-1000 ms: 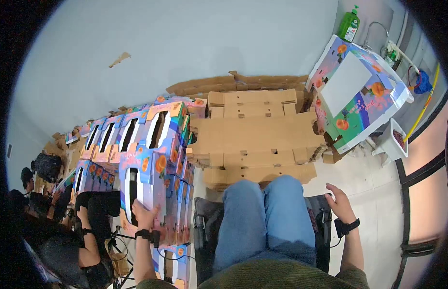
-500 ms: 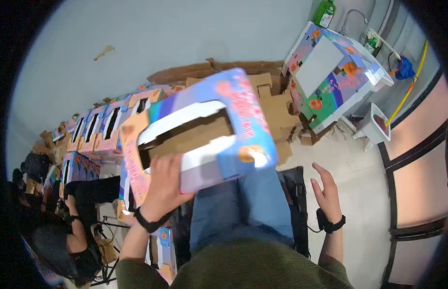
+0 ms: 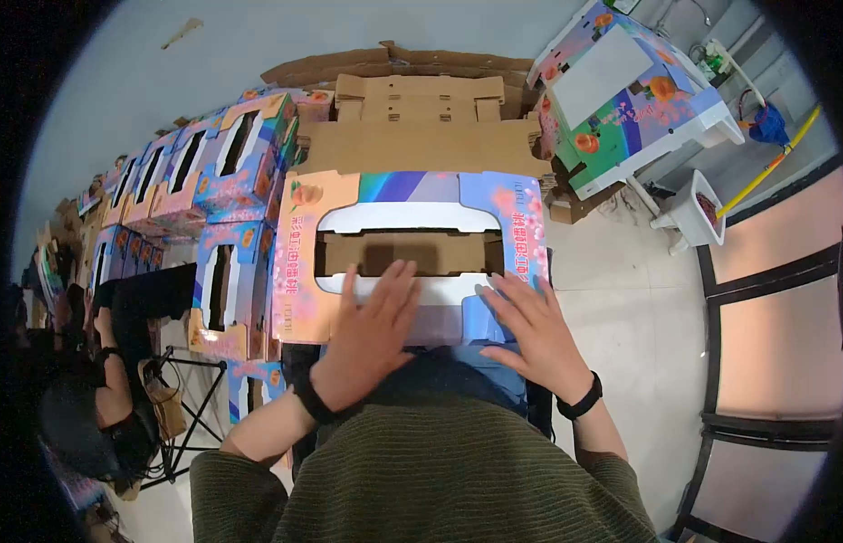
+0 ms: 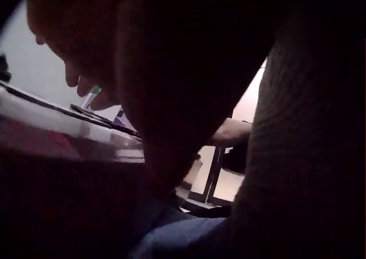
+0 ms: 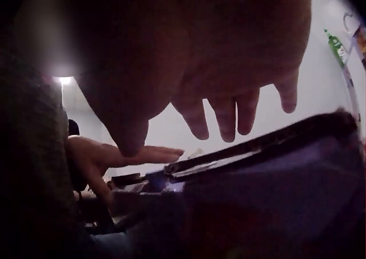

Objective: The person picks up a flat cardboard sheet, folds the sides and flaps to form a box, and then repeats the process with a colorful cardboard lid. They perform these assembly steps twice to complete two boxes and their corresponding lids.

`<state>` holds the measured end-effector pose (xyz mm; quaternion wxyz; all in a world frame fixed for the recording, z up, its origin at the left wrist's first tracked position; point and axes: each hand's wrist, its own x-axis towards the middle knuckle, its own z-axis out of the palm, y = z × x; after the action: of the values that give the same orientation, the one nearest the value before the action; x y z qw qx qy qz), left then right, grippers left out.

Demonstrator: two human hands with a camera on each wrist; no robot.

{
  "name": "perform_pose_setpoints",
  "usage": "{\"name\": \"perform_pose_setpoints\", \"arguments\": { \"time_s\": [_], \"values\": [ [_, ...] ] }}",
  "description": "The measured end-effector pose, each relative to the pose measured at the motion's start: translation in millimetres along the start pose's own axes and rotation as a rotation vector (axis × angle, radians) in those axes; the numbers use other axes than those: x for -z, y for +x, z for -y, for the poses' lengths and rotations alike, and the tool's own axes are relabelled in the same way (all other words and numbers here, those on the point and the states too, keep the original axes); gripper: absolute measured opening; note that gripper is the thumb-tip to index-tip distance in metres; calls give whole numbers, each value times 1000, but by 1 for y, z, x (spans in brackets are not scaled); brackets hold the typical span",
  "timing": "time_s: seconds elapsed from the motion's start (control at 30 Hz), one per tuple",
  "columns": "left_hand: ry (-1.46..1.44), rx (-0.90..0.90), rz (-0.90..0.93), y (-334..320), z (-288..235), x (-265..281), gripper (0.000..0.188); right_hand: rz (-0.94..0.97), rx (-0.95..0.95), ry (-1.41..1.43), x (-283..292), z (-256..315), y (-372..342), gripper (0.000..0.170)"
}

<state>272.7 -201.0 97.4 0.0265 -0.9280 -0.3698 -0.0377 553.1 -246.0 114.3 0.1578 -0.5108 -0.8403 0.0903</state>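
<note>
A printed fruit carton (image 3: pixel 412 188), pink, blue and orange with peaches and Chinese lettering, lies before me over my lap. Through the long white-edged opening in its top, brown cardboard shows inside. My left hand (image 3: pixel 372 335) is over the near side, its straight fingertips reaching the opening's near edge. Fingers spread, my right hand (image 3: pixel 544 344) is over the carton's near right corner. In the right wrist view, the fingers of the right hand (image 5: pixel 240 64) point down over the carton's edge. The left wrist view is mostly dark, with the left hand (image 4: pixel 86 41) in silhouette.
Flattened brown cardboard (image 3: pixel 412 145) lies beyond the carton. Similar cartons (image 3: pixel 231 195) stand stacked at the left, beside another seated person (image 3: pixel 114 389) and a black tripod (image 3: pixel 195 425). At the right are a sink cabinet clad in printed cardboard (image 3: pixel 603 100), a white basin (image 3: pixel 693 208) and a yellow hose (image 3: pixel 775 154).
My left hand has lifted a carton off the left stack, brought it right and set it level before me, then loosened its grip. My right hand has come in from the side over it.
</note>
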Motion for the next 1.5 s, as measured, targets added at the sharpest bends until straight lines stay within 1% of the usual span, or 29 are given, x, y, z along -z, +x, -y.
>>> {"name": "perform_pose_setpoints", "arguments": {
  "time_s": [0.07, 0.1, 0.2, 0.3, 0.5, 0.57, 0.67, 0.77, 0.97, 1.07, 1.1, 1.2, 1.23, 1.3, 1.4, 1.43, 1.5],
  "values": [
    [-122, 27, -22, 6, -18, -2, 111, 39, 41, -35, -4, 4, 5, 80],
    [-157, 28, -52, 10, -24, -7, 109, 52, 61, -40, -6, 5, 7, 80],
    [-130, 44, -116, 26, -35, -37, 109, 78, 103, -64, -12, 4, 12, 80],
    [-131, 45, -138, 34, -38, -52, 107, 87, 120, -84, -14, 2, 18, 79],
    [-188, 58, -139, 38, -35, -60, 104, 89, 175, -100, -20, -3, 25, 71],
    [-175, 56, -114, 38, -33, -60, 103, 90, 195, -104, -18, -4, 27, 67],
    [-173, 60, -81, 40, -33, -58, 101, 141, 192, -80, -20, -10, 28, 70],
    [-155, 54, -69, 40, -33, -57, 100, 111, 234, -73, -14, -11, 29, 69],
    [-148, 36, -90, 37, -31, -52, 99, 33, 192, 155, 3, -17, 20, 69],
    [-158, 33, -111, 37, -31, -54, 100, 38, 189, 168, -1, -16, 19, 71],
    [-163, 34, -121, 36, -31, -53, 100, 110, 191, 135, 2, -15, 22, 71],
    [-159, 12, -99, 34, -28, -44, 100, 103, 177, 189, 29, -16, 37, 74],
    [-204, -16, -115, 33, -26, -41, 99, 73, 172, 126, 43, -22, 43, 74],
    [-290, -73, -142, 27, -19, -37, 96, -12, 156, 10, 68, -32, 58, 67],
    [-315, -77, -55, 12, -5, -2, 88, -95, 135, -87, 88, -63, 82, 60],
    [-284, -71, -40, 12, 0, 14, 85, -114, 128, -107, 89, -73, 92, 58],
    [-221, -58, -13, 18, 14, 42, 80, -65, 137, -88, 85, -84, 111, 55]
  ]
}}
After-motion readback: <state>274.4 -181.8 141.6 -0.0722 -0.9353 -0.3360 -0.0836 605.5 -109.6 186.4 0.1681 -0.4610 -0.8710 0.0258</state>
